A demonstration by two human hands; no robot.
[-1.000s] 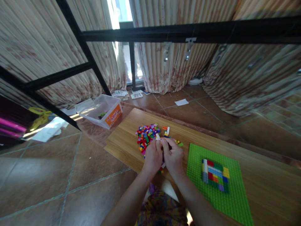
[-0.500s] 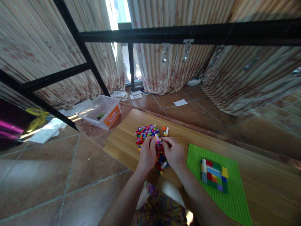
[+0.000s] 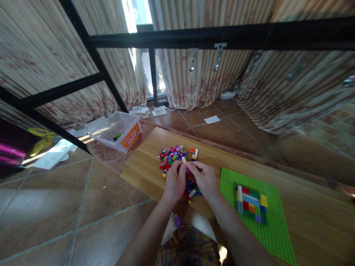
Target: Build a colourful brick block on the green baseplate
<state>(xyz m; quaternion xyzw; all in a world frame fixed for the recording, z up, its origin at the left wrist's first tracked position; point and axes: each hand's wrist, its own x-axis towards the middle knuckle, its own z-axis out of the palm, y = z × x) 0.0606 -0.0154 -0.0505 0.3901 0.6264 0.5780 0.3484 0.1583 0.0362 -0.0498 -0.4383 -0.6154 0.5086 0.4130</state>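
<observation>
Over the pile of small coloured building bricks (image 3: 172,153), my two hands meet at the fingertips. My left hand (image 3: 175,180) is closed in a pinch on a few small building bricks (image 3: 184,160), of which a white and a yellow part show. Fingers of my right hand (image 3: 204,179) press on the same bricks from the other side; their tips partly cover them. To the right lies a green baseplate (image 3: 277,236), bearing a rectangular block of multicoloured bricks (image 3: 252,205).
A wooden board or low table (image 3: 155,147) carries the bricks and the baseplate. At its far left stands a clear plastic box (image 3: 107,137) with an orange label and some green pieces inside. Black metal bars (image 3: 172,40) cross in front of striped curtains. Paper (image 3: 212,119) lies on the tiled floor.
My right fingertips have moved left and now meet my left fingers at the bricks. The pink piece seen between the hands before is now mostly hidden. The view has shifted slightly.
</observation>
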